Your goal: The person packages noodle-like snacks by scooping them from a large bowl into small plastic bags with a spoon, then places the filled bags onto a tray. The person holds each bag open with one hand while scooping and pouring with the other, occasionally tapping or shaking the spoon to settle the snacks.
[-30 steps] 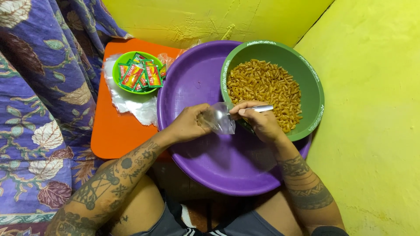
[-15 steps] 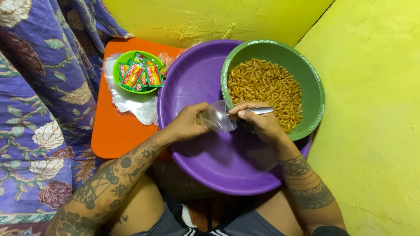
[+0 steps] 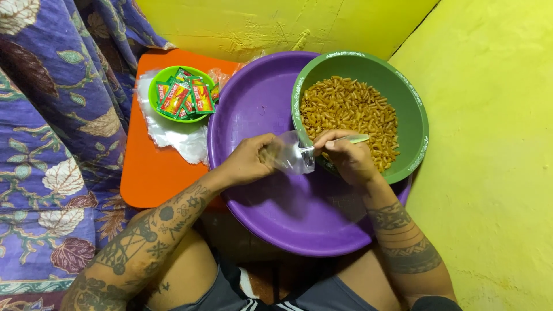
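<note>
The left hand (image 3: 246, 163) pinches the mouth of a small clear plastic bag (image 3: 290, 154) above the purple basin (image 3: 253, 109); the film looks thin, limp and slippery, best held at its rim. The right hand (image 3: 345, 158) closes around a light spoon (image 3: 337, 142) beside the green bowl (image 3: 417, 124) of dry pasta (image 3: 351, 112).

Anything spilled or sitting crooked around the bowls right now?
No spill shows. The green bowl of pasta rests tilted inside the purple basin, leaning on its rim. Left hand holds a clear bag; right hand holds a spoon.
</note>
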